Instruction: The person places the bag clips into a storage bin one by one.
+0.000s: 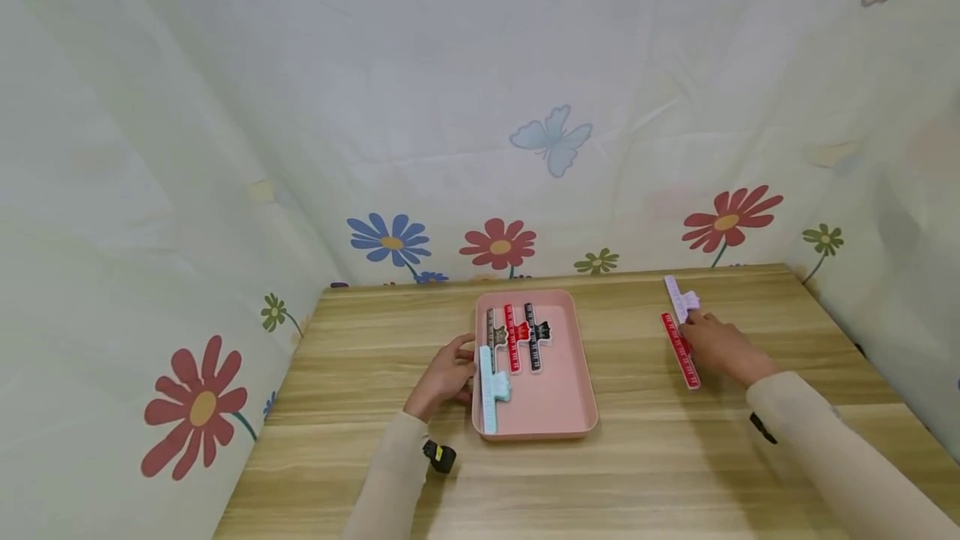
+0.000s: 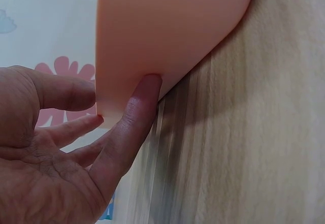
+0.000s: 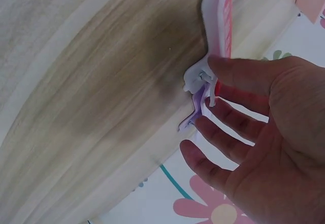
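Note:
My left hand [image 1: 448, 372] holds the left wall of a pink tray [image 1: 587, 407]; in the left wrist view its thumb presses the outer wall and other fingers reach the rim. Inside the tray, a light blue clip [image 1: 487, 394] lies along the left side, below a grey-brown clip [image 1: 491, 332], a red clip [image 1: 513, 338] and a black clip [image 1: 533, 340]. Over at the right, my right hand [image 1: 720, 346] pinches another red clip [image 3: 221, 28] between thumb and index finger. A lilac clip [image 1: 677, 298] lies just beyond that hand, close to the pinched clip.
The wood-grain table [image 1: 630, 482] carries the tray near its middle. A pale curtain [image 1: 450, 90] with printed flowers and a butterfly rises behind the table and along both sides. A small black device [image 1: 439, 457] sits at my left wrist.

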Action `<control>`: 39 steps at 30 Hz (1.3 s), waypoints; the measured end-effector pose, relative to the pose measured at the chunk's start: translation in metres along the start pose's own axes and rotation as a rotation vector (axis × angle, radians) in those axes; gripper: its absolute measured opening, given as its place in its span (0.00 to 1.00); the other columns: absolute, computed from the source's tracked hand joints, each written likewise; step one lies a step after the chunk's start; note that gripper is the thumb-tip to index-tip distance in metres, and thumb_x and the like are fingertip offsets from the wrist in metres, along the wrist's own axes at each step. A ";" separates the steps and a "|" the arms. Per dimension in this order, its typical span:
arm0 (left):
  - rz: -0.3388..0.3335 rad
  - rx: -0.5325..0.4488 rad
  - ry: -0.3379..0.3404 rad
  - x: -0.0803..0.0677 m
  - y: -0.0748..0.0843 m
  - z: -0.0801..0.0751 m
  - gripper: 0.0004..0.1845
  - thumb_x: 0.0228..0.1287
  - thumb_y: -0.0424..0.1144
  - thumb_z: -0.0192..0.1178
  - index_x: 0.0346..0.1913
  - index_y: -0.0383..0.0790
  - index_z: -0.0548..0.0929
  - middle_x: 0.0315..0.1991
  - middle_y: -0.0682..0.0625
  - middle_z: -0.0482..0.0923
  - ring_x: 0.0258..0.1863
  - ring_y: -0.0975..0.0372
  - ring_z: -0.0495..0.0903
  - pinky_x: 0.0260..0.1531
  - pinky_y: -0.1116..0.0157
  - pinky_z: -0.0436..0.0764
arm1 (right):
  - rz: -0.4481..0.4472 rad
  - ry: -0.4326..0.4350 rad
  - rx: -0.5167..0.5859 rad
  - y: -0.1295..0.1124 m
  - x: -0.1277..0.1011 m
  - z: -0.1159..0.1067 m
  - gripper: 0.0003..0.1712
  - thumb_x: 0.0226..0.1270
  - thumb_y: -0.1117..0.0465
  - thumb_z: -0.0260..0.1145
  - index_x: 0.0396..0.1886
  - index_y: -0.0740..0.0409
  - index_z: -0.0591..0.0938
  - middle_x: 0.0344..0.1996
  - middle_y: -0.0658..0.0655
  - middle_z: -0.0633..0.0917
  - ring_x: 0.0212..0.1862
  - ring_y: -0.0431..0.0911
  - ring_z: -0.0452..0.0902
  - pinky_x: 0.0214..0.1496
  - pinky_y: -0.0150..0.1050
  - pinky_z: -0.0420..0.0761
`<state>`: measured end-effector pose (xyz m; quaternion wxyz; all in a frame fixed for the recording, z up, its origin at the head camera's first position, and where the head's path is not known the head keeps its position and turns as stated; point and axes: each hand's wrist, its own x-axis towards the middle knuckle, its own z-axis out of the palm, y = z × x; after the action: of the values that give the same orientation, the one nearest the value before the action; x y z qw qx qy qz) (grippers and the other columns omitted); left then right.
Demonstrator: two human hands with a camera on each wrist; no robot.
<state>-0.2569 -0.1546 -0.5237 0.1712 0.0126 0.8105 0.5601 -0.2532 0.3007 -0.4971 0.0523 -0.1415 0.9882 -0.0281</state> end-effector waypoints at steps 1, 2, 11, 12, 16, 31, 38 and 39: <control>0.003 0.002 -0.001 0.000 0.001 0.000 0.31 0.71 0.31 0.49 0.75 0.44 0.59 0.63 0.32 0.69 0.29 0.55 0.83 0.23 0.58 0.86 | 0.005 -0.005 0.000 0.000 0.001 0.001 0.17 0.65 0.68 0.63 0.52 0.69 0.79 0.56 0.75 0.75 0.56 0.69 0.72 0.52 0.67 0.75; 0.007 0.004 -0.003 0.000 0.001 0.000 0.31 0.71 0.31 0.49 0.75 0.44 0.59 0.63 0.32 0.69 0.29 0.55 0.83 0.23 0.58 0.86 | 0.012 -0.013 0.004 0.001 0.003 0.002 0.17 0.65 0.68 0.63 0.52 0.69 0.79 0.56 0.75 0.75 0.55 0.69 0.72 0.52 0.67 0.76; 0.012 0.020 -0.001 0.000 0.002 -0.002 0.31 0.70 0.31 0.49 0.75 0.43 0.60 0.63 0.32 0.69 0.28 0.55 0.83 0.23 0.58 0.86 | 0.029 -0.069 0.006 -0.001 0.008 0.006 0.19 0.68 0.67 0.59 0.57 0.70 0.76 0.58 0.77 0.72 0.54 0.67 0.73 0.50 0.63 0.79; 0.011 0.021 0.000 0.000 0.002 -0.002 0.31 0.70 0.31 0.49 0.75 0.44 0.60 0.63 0.32 0.69 0.28 0.55 0.83 0.23 0.58 0.86 | 0.024 -0.066 0.008 -0.001 0.007 0.006 0.19 0.67 0.67 0.60 0.57 0.71 0.76 0.57 0.76 0.72 0.53 0.67 0.74 0.50 0.63 0.79; 0.013 0.025 -0.002 0.000 0.002 -0.002 0.31 0.70 0.31 0.49 0.75 0.43 0.59 0.63 0.31 0.69 0.29 0.55 0.83 0.23 0.57 0.86 | -0.011 -0.045 0.009 -0.003 0.006 0.008 0.20 0.65 0.67 0.63 0.54 0.73 0.75 0.53 0.76 0.75 0.53 0.68 0.74 0.50 0.64 0.78; 0.012 0.017 -0.011 -0.001 0.003 -0.001 0.31 0.71 0.32 0.49 0.76 0.43 0.59 0.64 0.32 0.69 0.30 0.56 0.83 0.24 0.57 0.86 | -0.029 0.007 -0.020 -0.015 0.001 0.000 0.22 0.69 0.63 0.61 0.59 0.72 0.74 0.54 0.72 0.78 0.58 0.69 0.72 0.52 0.66 0.77; 0.007 0.016 -0.005 -0.002 0.003 -0.001 0.31 0.71 0.31 0.49 0.75 0.43 0.59 0.63 0.32 0.69 0.30 0.56 0.83 0.24 0.57 0.86 | -0.061 0.081 -0.044 -0.021 0.000 -0.006 0.24 0.69 0.61 0.63 0.59 0.71 0.74 0.53 0.71 0.79 0.58 0.68 0.73 0.51 0.66 0.78; 0.008 0.016 -0.003 -0.002 0.003 -0.001 0.31 0.71 0.31 0.50 0.75 0.43 0.59 0.63 0.32 0.69 0.30 0.56 0.83 0.24 0.57 0.86 | -0.062 0.086 -0.043 -0.021 0.000 -0.007 0.24 0.69 0.61 0.63 0.59 0.71 0.73 0.53 0.71 0.79 0.58 0.67 0.73 0.51 0.66 0.78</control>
<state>-0.2555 -0.1549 -0.5198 0.1704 0.0181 0.8146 0.5542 -0.2481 0.2807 -0.4885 0.0060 -0.1716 0.9850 -0.0143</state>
